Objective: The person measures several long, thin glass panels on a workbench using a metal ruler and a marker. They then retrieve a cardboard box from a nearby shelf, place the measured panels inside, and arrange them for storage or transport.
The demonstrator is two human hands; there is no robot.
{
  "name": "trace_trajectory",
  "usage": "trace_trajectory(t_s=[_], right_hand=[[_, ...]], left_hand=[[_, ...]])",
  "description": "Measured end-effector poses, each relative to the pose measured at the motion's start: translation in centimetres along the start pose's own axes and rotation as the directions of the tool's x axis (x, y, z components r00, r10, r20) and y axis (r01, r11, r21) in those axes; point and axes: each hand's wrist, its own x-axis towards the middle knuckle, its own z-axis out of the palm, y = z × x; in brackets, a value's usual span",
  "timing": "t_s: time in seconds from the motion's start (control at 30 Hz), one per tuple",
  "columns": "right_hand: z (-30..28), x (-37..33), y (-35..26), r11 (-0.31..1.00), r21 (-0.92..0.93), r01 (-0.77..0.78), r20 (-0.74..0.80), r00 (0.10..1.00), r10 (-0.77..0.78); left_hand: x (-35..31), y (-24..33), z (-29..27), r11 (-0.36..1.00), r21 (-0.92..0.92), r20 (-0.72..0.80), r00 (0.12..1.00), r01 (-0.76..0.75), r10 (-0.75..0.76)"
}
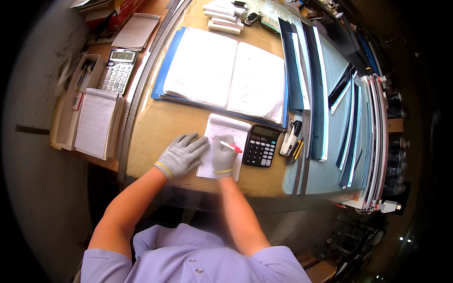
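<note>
A small white notepad [213, 167] lies near the table's front edge. My right hand [223, 158], in a grey knit glove, rests on it, closed round a white pen with a red end [232, 146]. The pen's tip is by the fingers on the paper. Flat on the table with fingers spread, my gloved left hand [181, 155] touches the pad's left edge at the fingertips. Just right of the pad sits a black calculator [260, 146]. Beyond it, an open blue folder [173, 52] holds white printed sheets [203, 66].
Right of the calculator are a stapler [290, 139] and a yellow-black cutter [296, 153]. Dark folders with white edges [316, 94] cover the table's right side. At the left stand a silver calculator [117, 73], stacked notepads [96, 122] and a box with pens [87, 70]. Paper bundles [224, 18] lie at the back.
</note>
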Motion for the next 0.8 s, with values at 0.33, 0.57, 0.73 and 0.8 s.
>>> trace_trajectory(t_s=[0.33,0.57,0.73,0.8], right_hand=[[0.2,0.1,-0.3,1.0,-0.011,0.01,-0.045,0.999,-0.011],[-0.6,0.0,0.8,0.991,0.102,-0.081,-0.004,0.997,0.082],[-0.5,-0.1,0.5,0.982,0.132,-0.133,-0.004,0.991,0.135],[-0.5,-0.1,0.3,0.977,0.164,-0.133,-0.014,0.99,0.137]], left_hand=[[0.1,0.0,0.2,1.0,0.002,0.012,1.0,0.004,-0.004],[0.1,0.0,0.0,1.0,0.003,0.005,1.0,0.001,-0.001],[0.0,-0.1,0.1,1.0,0.002,0.008,1.0,0.003,-0.003],[0.0,-0.1,0.3,1.0,-0.004,0.005,1.0,0.002,-0.002]])
